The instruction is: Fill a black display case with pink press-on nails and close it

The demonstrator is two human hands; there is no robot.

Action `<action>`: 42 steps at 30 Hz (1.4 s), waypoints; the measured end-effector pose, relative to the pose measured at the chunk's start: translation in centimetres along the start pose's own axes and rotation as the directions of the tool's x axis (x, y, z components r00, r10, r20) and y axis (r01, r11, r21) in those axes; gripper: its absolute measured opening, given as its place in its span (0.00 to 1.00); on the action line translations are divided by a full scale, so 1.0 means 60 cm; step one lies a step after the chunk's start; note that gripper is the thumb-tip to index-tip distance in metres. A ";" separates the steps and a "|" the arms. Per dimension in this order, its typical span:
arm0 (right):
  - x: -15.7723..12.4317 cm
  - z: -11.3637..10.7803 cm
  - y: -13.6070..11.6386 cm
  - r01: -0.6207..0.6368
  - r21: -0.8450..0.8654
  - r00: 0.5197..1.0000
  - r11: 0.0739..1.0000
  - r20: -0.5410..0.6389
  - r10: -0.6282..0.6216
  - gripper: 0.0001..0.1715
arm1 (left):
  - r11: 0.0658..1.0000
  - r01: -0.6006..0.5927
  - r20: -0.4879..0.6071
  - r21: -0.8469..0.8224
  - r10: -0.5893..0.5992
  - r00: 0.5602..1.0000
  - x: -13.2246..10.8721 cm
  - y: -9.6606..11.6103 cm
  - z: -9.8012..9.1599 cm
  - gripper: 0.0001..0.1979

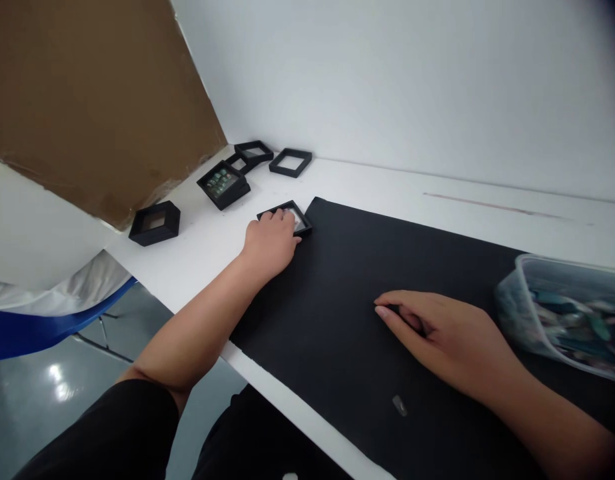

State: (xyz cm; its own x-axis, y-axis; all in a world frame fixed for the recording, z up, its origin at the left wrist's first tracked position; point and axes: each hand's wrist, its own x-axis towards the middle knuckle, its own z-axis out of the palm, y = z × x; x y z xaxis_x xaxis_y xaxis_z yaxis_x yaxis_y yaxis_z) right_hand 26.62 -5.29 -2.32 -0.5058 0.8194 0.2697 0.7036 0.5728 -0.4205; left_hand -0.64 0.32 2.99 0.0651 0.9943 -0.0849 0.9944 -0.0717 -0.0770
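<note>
My left hand (pixel 270 241) reaches out to a small black square frame box (pixel 298 215) at the far left corner of the black mat (pixel 347 280), fingers resting on its top. On the mat's middle lies my right hand (pixel 437 333), curled over a small dark object I can barely see under the fingers. A tiny pale chip (pixel 400 405) lies on the mat close to me, below that hand.
Several more black frame boxes sit on the white table: one at the left edge (pixel 154 223), one with greenish contents (pixel 223 183), two empty frames by the wall (pixel 290 161). A clear plastic tub (pixel 567 313) of greenish pieces stands at the right. A brown board (pixel 87 100) leans at left.
</note>
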 end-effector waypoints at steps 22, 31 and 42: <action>0.002 -0.003 -0.001 0.034 -0.022 0.999 0.999 0.023 -0.034 0.14 | 0.988 -0.008 -0.090 -0.155 -0.006 0.996 0.012 0.000 0.010 0.13; 0.001 -0.001 0.002 0.040 -0.043 0.998 0.998 0.039 -0.038 0.13 | 0.981 0.041 -0.157 -0.190 -0.071 0.985 0.017 0.004 0.013 0.09; -0.001 0.004 0.008 0.045 -0.049 0.999 0.998 0.022 -0.044 0.14 | 0.958 0.041 -0.474 -0.284 -0.177 0.863 0.009 -0.019 -0.009 0.13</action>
State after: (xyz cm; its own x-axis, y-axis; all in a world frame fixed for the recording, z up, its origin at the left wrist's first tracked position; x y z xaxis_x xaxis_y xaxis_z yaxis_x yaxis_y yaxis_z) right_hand 26.89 -5.08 -2.78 -0.5471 0.7928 0.2685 0.7039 0.6093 -0.3649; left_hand -1.70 0.98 3.55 -0.0810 0.9080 0.4111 0.9788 -0.0053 0.2046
